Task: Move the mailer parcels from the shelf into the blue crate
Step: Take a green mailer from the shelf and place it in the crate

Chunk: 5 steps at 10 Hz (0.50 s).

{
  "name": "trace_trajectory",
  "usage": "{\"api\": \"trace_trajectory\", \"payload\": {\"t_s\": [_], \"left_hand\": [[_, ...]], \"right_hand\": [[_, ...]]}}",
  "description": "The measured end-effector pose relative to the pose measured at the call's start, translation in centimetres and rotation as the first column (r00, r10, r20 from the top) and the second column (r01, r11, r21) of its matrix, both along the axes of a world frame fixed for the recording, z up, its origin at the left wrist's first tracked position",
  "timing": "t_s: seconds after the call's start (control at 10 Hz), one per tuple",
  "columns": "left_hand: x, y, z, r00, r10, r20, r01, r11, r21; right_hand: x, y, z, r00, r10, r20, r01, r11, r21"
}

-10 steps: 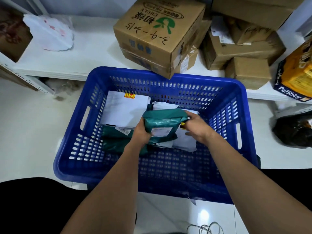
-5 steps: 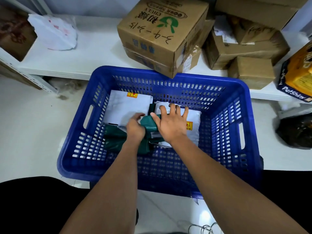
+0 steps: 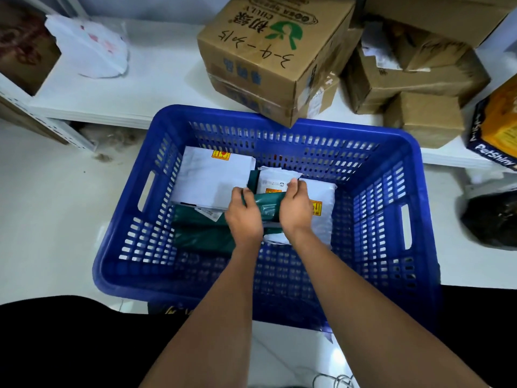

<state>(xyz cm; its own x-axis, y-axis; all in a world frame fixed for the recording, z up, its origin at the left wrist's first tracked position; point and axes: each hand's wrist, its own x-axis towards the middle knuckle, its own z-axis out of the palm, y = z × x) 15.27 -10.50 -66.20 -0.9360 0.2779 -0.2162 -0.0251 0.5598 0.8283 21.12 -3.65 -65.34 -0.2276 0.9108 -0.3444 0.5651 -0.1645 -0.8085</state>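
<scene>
My left hand (image 3: 243, 217) and right hand (image 3: 295, 210) grasp the green parcel (image 3: 267, 204) from either side, fingers seemingly curled over its far edge. It lies mid-floor inside the blue basket (image 3: 195, 114), overlapping the white parcels (image 3: 212, 177).

Both hands were in the blue crate (image 3: 195, 114), gripping one green parcel (image 3: 268, 204): left hand (image 3: 243, 218) curled round its left end, right hand (image 3: 295, 210) curled over its right end. Big white mailer (image 3: 209, 177) lay just left of the grip. Small labelled packet (image 3: 272, 182) sat just beyond the fingertips. Another white mailer (image 3: 326, 219) was beneath the right hand. Second green bag (image 3: 201, 239) lay left of the grip, nearer the person.
</scene>
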Motion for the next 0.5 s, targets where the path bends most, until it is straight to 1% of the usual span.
{"api": "trace_trajectory", "payload": {"t_s": [0.1, 0.2, 0.3, 0.4, 0.5], "left_hand": [[-0.6, 1.8, 1.1, 0.828, 0.185, 0.529, -0.227, 0.974, 0.014], [-2.5, 3.0, 1.7, 0.759, -0.441, 0.480, 0.642, 0.378, -0.667], [-4.4, 2.1, 3.5, 0.434, 0.180, 0.883, -0.066, 0.984, -0.168], [-4.0, 0.5, 4.6, 0.238, 0.160, 0.958, -0.086, 0.986, -0.143], [-3.1, -0.7, 4.7, 0.154, 0.050, 0.987, -0.082, 0.996, -0.037]], "right_hand": [[-1.1, 1.0, 1.1, 0.970, -0.241, 0.027, 0.233, 0.891, -0.390], [-1.0, 2.2, 0.4, 0.946, -0.325, 0.003, 0.241, 0.697, -0.676], [-0.4, 2.6, 1.3, 0.949, -0.313, -0.037, 0.156, 0.568, -0.808], [1.0, 3.0, 2.8, 0.984, -0.180, -0.001, 0.095, 0.523, -0.847], [3.5, 3.4, 3.2, 0.998, -0.060, 0.031, 0.056, 0.475, -0.878]]}}
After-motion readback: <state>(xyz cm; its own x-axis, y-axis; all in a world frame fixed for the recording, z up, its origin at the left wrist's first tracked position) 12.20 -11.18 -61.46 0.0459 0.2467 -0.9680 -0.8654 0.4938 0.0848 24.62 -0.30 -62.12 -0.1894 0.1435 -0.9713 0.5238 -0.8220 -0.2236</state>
